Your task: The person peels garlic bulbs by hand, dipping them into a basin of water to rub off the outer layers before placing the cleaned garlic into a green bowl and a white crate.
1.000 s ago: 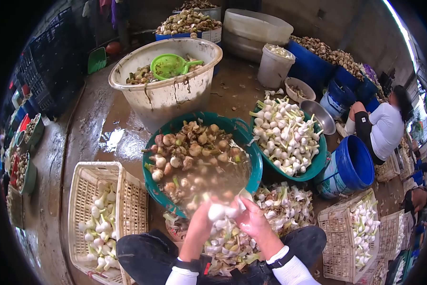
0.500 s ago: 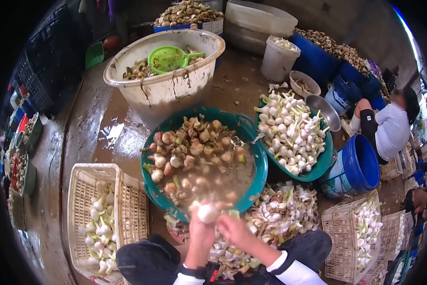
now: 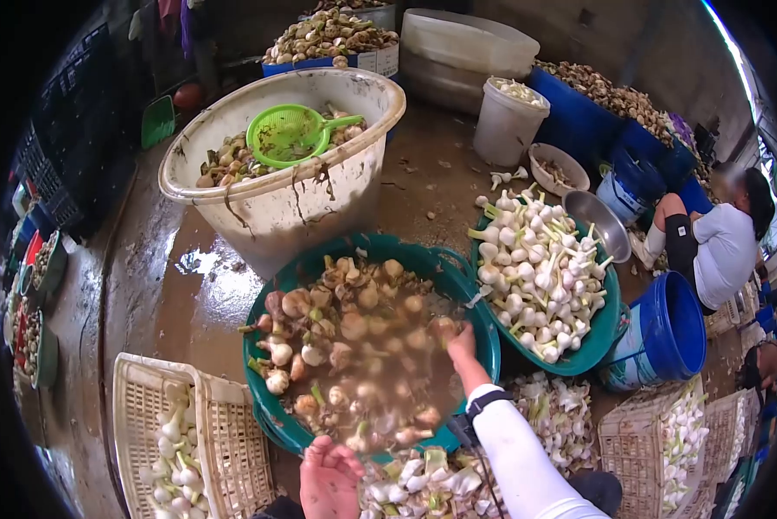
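a: at six o'clock, low in the frame, the left hand point(image 3: 329, 477) is cut off by the bottom edge; its fingers curl inward, but whether that grip holds anything i cannot tell.

b: and the right hand point(image 3: 463, 344)?

a: at about four o'clock from centre, reaching into the green basin point(image 3: 479, 298). its fingertips close on a muddy bulb point(image 3: 444, 327) at the water's surface. the grip looks pinched round it, though the brown water blurs the fingers.

b: what's in the basin?

a: murky water with unpeeled bulbs floating, thickest toward nine o'clock. those under the water are too dim to count.

b: other containers?

a: a second green basin point(image 3: 611, 324) at three o'clock, heaped with peeled white bulbs point(image 3: 531, 268). one large white tub point(image 3: 319, 195) at twelve o'clock, with one green strainer point(image 3: 290, 134) lying in it. one blue bucket point(image 3: 665, 324) at four o'clock, one white bucket point(image 3: 505, 125) at one o'clock. a white basket point(image 3: 146, 415) at seven o'clock, partly cut off, holds some white bulbs.

b: anything else?

a: a heap of peelings point(image 3: 457, 471) at five o'clock beside the person's sleeve. another person point(image 3: 721, 246) sits at three o'clock, near the edge of the view.
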